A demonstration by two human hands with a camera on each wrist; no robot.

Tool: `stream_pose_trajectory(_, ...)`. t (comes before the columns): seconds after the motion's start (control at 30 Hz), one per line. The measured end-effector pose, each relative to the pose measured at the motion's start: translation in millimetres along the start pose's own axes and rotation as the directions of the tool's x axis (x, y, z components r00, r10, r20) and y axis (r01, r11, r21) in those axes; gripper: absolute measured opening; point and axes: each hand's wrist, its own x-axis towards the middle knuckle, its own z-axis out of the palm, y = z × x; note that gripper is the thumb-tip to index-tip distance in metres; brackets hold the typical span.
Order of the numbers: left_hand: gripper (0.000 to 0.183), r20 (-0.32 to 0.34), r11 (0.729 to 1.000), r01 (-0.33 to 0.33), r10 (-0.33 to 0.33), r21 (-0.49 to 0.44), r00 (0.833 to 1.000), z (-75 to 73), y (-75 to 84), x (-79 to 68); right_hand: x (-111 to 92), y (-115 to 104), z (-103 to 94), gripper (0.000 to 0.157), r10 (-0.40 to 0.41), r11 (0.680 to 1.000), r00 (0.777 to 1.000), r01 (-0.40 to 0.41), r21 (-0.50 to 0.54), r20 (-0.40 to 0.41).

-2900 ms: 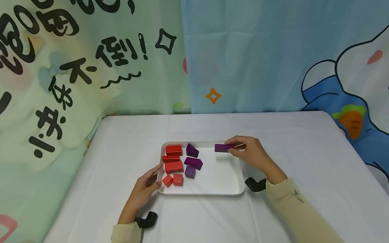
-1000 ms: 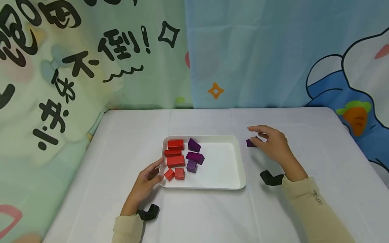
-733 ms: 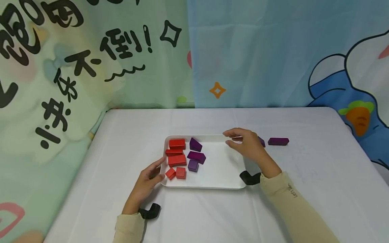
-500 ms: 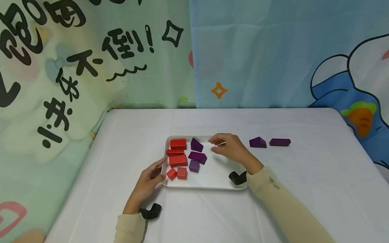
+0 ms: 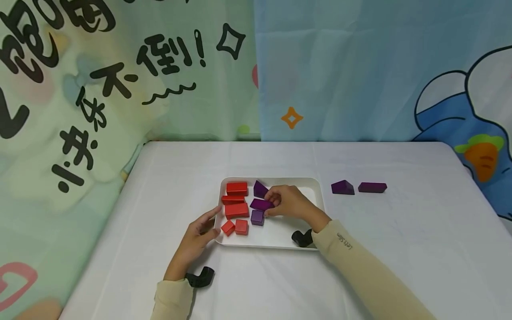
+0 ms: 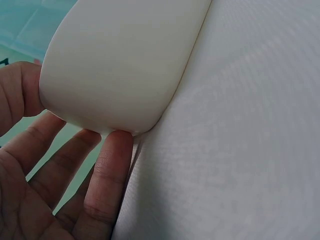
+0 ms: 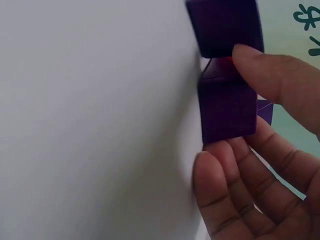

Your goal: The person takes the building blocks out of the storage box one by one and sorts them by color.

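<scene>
In the head view, my left hand [image 5: 197, 240] touches the left edge of a white tray [image 5: 280, 238]. The left wrist view shows the tray's rounded corner [image 6: 115, 65] against fairly straight fingertips and thumb. Over the tray, my right hand [image 5: 294, 203] pinches a long purple block [image 5: 261, 204], thumb and fingers at its right end. Beside that block are a wedge-shaped purple block [image 5: 260, 190] behind and a small purple cube [image 5: 257, 217] in front. In the right wrist view, the gripped block [image 7: 227, 112] stands between thumb and fingers, another purple block [image 7: 225, 25] above it.
Several red blocks [image 5: 237, 210] fill the tray's left side. On the white tablecloth [image 5: 264, 284], right of the tray, lie a purple trapezoid-like block [image 5: 342, 187] and a long purple block [image 5: 372, 187]. A printed curtain [image 5: 340, 71] hangs behind the table.
The right hand carried a long purple block out of the tray and released it on the table at right. It then returned left to the tray's remaining purple blocks. The left hand stays at the tray.
</scene>
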Motion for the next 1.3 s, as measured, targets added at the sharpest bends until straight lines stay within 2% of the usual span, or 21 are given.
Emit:
stream_pose_trajectory(0.17,0.058,0.001,1.0,-0.002,0.002,0.006,1.0,0.3,-1.0,1.2,-2.4,1.9,-1.1,0.028,0.004,1.0,0.999,-0.005,-0.018,-0.05)
stream_pose_trajectory(0.27,0.058,-0.002,1.0,0.002,-0.002,0.009,1.0,0.1,-1.3,0.8,-6.1,2.1,-4.5,0.027,0.009,1.0,0.995,-0.009,0.01,-0.095)
stream_pose_trajectory(0.53,0.058,-0.002,1.0,0.011,-0.011,0.008,1.0,1.3,0.6,-1.5,-26.0,2.4,-22.8,0.031,-0.007,0.978,0.983,0.046,0.205,-0.186)
stream_pose_trajectory(0.63,0.058,-0.005,1.0,0.012,-0.012,0.004,1.0,1.7,1.9,-2.3,-34.9,4.2,-34.5,0.034,-0.015,0.956,0.981,0.071,0.285,-0.192)
stream_pose_trajectory(0.77,0.058,-0.008,1.0,0.02,-0.02,0.001,1.0,2.1,4.1,-3.5,-47.9,7.2,-54.3,0.037,0.004,0.93,0.982,0.065,0.361,-0.186)
stream_pose_trajectory(1.1,0.058,-0.015,0.999,0.028,-0.027,0.018,1.0,4.3,6.8,-6.1,-92.1,36.0,-104.7,0.042,0.101,0.925,0.966,-0.003,0.38,-0.238)
stream_pose_trajectory(1.3,0.057,-0.022,1.0,0.013,-0.013,0.027,1.0,4.5,7.8,-8.2,-118.8,59.9,-130.5,0.042,0.115,0.945,0.946,-0.01,0.326,-0.304)
